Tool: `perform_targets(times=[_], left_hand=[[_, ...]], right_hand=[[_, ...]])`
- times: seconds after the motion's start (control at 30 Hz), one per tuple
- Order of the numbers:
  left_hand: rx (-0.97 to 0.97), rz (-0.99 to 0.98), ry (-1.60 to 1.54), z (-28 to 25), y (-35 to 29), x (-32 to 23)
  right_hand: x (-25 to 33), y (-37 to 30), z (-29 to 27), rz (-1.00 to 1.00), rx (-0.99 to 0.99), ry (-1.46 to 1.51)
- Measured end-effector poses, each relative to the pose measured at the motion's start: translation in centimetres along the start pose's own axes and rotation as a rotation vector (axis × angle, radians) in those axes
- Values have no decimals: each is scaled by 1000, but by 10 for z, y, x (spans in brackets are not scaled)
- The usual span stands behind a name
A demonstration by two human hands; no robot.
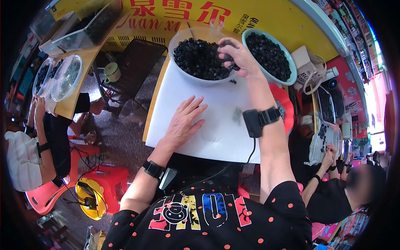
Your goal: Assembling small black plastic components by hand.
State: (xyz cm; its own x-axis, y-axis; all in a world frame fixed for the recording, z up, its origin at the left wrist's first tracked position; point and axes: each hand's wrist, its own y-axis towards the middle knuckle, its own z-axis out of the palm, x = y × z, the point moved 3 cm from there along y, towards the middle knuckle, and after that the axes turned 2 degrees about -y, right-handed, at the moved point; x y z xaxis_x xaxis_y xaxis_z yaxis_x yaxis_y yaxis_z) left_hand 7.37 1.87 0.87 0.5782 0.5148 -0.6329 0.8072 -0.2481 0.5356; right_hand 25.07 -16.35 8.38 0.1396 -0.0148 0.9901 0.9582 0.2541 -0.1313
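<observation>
My right hand (241,57) is raised over the right rim of a translucent white bowl (175,66) full of small black cap-like pieces (199,56). Its fingers are curled around several of these black pieces. My left hand (185,121) rests on the white sheet (166,98) on the table, fingers spread, holding nothing. To the right of the bowl stands a light-blue basin (293,68) of similar black pieces. A small heap of tiny greyish-green bits (237,116) lies on the sheet between my hands. Two or so loose black pieces (233,81) lie below the bowl.
A red dish (287,110) sits by my right forearm, and a cable hangs from the device on that wrist. A clear cup (216,26) stands behind the bowl. People work at tables on the left (77,96) and right. Red stools (109,183) stand at the lower left.
</observation>
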Motion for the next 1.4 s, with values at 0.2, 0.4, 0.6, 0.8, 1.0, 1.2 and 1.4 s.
perform_targets(times=[0.2, 0.4, 0.6, 0.8, 1.0, 1.2, 1.4], left_hand=[[115, -52, -153, 12, -15, 22], [103, -103, -135, 13, -18, 20], [139, -151, 100, 15, -10, 10], [133, -265, 229, 24, -10, 15], [150, -271, 221, 20, -9, 16], [161, -288, 202, 19, -8, 15], [158, -278, 209, 18, -8, 14]], right_hand=[[-2, -84, 12, 54, 64, 302], [-90, -118, 35, 253, 28, 467], [-105, -103, 65, -425, -380, -761], [-112, -109, 89, -575, -274, -1188], [-106, -117, 79, -570, -201, -1062], [-107, -117, 54, -290, -203, -34], [-116, -112, 45, -216, -246, 755]])
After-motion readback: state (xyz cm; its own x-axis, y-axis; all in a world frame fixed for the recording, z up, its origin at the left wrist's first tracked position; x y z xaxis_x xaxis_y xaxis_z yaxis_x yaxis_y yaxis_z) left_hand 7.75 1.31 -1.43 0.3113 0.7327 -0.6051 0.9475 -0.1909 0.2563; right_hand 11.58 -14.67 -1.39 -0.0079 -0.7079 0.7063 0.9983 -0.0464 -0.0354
